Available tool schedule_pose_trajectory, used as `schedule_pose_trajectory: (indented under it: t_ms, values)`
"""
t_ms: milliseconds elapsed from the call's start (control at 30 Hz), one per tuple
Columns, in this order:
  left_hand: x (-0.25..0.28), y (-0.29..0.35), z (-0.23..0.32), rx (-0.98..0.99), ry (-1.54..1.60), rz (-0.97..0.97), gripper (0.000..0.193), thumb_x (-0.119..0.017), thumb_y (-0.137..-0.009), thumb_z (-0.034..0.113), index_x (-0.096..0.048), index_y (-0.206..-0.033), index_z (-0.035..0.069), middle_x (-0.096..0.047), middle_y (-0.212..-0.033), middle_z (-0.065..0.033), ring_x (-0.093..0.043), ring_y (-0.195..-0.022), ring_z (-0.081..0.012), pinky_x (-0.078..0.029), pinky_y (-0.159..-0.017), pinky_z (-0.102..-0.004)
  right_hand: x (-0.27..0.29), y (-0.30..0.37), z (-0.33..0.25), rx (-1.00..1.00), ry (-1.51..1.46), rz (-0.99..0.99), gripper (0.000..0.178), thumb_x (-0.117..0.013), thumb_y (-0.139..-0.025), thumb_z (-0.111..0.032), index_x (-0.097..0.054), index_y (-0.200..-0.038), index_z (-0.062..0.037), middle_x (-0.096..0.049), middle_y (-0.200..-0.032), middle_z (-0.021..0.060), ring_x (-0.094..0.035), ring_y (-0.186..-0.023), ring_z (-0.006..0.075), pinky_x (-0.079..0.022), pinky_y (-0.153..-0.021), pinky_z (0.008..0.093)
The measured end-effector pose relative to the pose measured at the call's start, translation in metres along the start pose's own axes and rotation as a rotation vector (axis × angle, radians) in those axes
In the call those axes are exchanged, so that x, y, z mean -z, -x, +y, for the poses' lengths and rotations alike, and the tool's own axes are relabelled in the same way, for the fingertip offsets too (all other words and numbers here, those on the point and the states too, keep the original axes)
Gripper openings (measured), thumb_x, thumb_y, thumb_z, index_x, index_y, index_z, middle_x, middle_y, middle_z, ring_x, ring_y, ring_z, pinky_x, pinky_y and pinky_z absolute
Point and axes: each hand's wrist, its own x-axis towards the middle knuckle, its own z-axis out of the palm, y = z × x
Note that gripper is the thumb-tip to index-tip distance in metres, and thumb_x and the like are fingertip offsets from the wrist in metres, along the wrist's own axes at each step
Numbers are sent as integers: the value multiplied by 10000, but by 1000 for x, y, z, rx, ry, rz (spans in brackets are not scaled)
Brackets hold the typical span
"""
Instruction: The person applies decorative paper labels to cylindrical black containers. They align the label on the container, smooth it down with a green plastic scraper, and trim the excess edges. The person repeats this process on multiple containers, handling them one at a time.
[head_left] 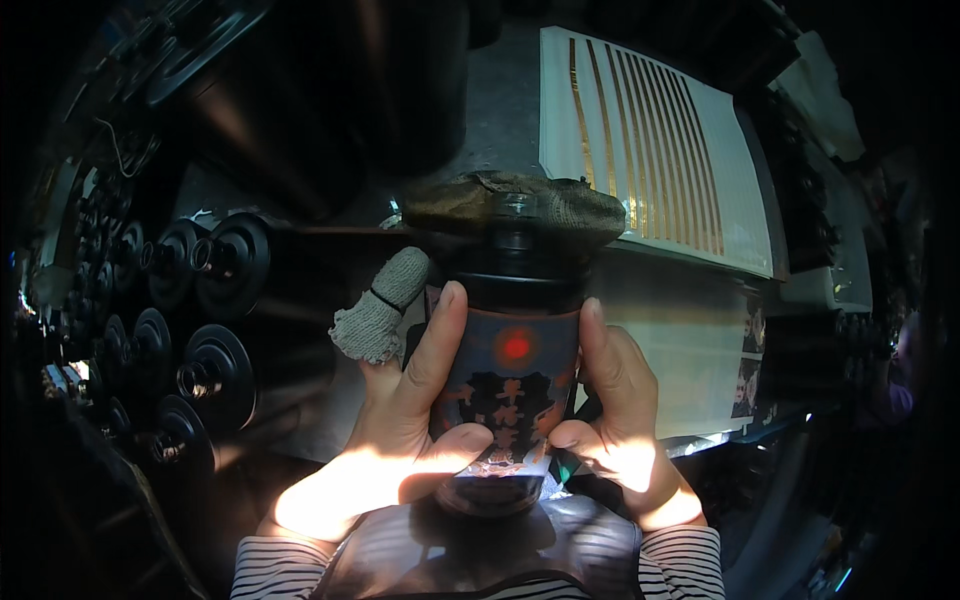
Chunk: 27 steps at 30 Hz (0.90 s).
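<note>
A dark bottle (515, 372) with a picture label, a red dot and orange lettering lies between my two hands, its neck pointing away from me. My left hand (395, 425) grips its left side, thumb across the lower label. A grey knitted finger cover (380, 310) with a dark band sits on one finger of that hand. My right hand (622, 400) clasps the opposite side, thumb also on the label. The bottle's neck meets a worn brown cloth pad (575, 210); whether it rests on it I cannot tell. The base is over my lap, on a dark apron (590, 535).
Beyond the pad, to the right, a white sheet (555, 100) carries several narrow gold strips. Nearer lies a pale sheet (680, 345) with small pictures along its right edge. Several dark bottles (235, 265) are stacked on the left, necks facing inward. Large dark cylindrical shapes (260, 120) stand at the upper left.
</note>
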Motion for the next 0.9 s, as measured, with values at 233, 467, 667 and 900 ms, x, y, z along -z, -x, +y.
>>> schedule_pose_trajectory:
  t_ms: [233, 467, 667, 900]
  values:
    - [7, -1, -10, -92, -142, -49, 960, -628, -776, 502, 2, -1441, 214, -79, -1459, -205, -201, -1322, -346, -215, -1049, -453, 2, 2, -1, -2, 38, -47, 920, -628, -684, -588, -317, -1395, -94, -550, -831, 94, -526, -726, 235, -440, -651, 315]
    - [2, -3, 2, 67, 366, 46, 1059, -633, -702, 597, -30, -1450, 151, -185, -1440, -220, -159, -1348, -321, -124, -1076, -463, 0, 13, 4, -279, -401, -92, 1090, -691, -568, -556, -193, -1439, -133, -524, -806, 76, -504, -700, 205, -427, -637, 282]
    - [36, 8, -32, 42, -51, -235, 1236, -854, -473, 318, -105, -1446, 182, -218, -1454, -178, -146, -1351, -335, -116, -1075, -463, 7, 17, 15, -71, -290, -187, 1252, -836, -388, -280, -179, -1447, -157, -504, -803, 54, -483, -715, 212, -423, -651, 290]
    - [44, 6, -43, 59, 16, -255, 1346, -888, -379, 275, -73, -1449, 248, -209, -1466, -151, -173, -1355, -335, -154, -1085, -438, -3, 20, 18, -127, -374, -233, 1196, -830, -412, -328, -232, -1433, -158, -542, -996, 54, -478, -757, 211, -433, -721, 292]
